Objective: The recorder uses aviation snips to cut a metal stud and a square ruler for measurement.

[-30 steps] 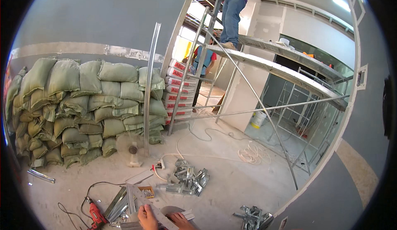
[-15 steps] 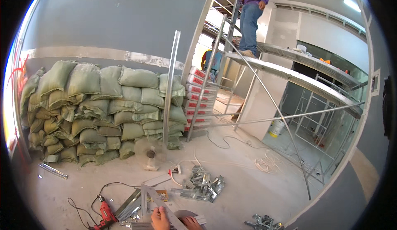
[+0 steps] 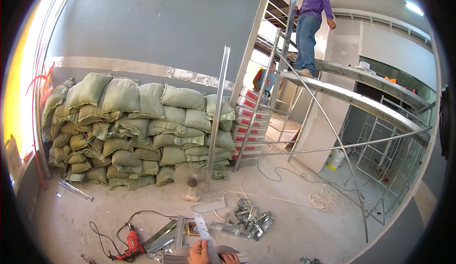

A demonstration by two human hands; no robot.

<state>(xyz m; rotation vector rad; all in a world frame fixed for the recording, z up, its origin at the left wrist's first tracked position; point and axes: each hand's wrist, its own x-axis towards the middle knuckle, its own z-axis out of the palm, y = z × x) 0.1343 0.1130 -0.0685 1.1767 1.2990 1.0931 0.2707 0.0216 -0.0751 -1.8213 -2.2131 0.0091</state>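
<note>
left hand [image 3: 200,253] pinching pale strip [image 3: 202,227]; right hand [image 3: 229,258] grip: cannot tell; red drill [image 3: 135,243] left; metal pieces [image 3: 246,220], fan [image 3: 192,183] ahead

Bright, mostly even light. White light glares at the left beside the wall [image 3: 156,31]; a lit tube [image 3: 414,8] shines at far right, while it is dimmer under the scaffold [image 3: 351,97]. The near strip [image 3: 201,227] looks pale. Fan blades [image 3: 183,174] blur; straight lines bow toward the black rim.

silvery strip [image 3: 201,227], red-and-black drill [image 3: 133,243], dull green sacks [image 3: 121,95]
</note>
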